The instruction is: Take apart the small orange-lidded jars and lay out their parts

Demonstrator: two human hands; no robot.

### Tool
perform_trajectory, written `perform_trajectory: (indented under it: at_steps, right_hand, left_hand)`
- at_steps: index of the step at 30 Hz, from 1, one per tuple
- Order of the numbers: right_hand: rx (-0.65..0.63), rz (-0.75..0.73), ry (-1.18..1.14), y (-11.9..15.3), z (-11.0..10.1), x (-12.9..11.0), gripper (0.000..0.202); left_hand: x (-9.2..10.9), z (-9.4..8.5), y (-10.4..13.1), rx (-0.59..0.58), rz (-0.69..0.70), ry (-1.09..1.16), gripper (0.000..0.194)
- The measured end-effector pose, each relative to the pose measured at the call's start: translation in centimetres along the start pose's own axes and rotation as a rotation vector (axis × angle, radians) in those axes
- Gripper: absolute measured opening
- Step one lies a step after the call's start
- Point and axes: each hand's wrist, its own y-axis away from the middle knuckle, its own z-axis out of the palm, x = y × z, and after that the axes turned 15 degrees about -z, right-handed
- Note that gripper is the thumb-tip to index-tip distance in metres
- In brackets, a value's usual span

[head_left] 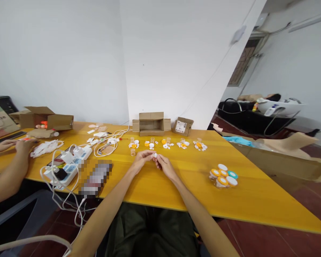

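Note:
Between my fingertips is a small white piece (pixel 155 155) with dark marks. My left hand (pixel 143 159) pinches it from the left, and my right hand (pixel 163 165) closes on it from the right. Just beyond my hands, small groups of white and orange parts (pixel 166 144) lie in a row, with small clear cups (pixel 152 140) beside them. One more clear cup (pixel 133 152) stands left of my left hand. On the right, a cluster of jars (pixel 223 175) has white, orange and teal lids.
An open cardboard box (pixel 151 125) and a smaller box (pixel 182 126) stand by the wall. At left are a power strip (pixel 77 160) with cables, a phone (pixel 96 178), a crumpled white bag (pixel 46 147) and another person's hands (pixel 24 145).

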Motion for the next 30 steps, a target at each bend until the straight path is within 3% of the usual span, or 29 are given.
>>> perform_trajectory:
  at_steps: [7,17,27,30]
  right_hand:
    - [-0.019,0.012,-0.018,-0.01,-0.19,0.34,0.061]
    - [-0.058,-0.006,-0.010,-0.01,-0.21,0.54,0.060]
    - [-0.081,-0.043,0.019,0.04,-0.16,0.25,0.059]
    - [-0.086,-0.041,0.044,0.07,-0.23,0.34,0.059]
  left_hand:
    - [-0.31,-0.11,-0.36,0.028,0.071,-0.109,0.036]
    - [-0.26,-0.11,-0.05,0.124,0.306,-0.476,0.019]
    - [0.01,-0.40,-0.04,0.128,0.273,-0.522,0.022]
    - [0.12,-0.63,-0.16,0.181,0.273,-0.544,0.021]
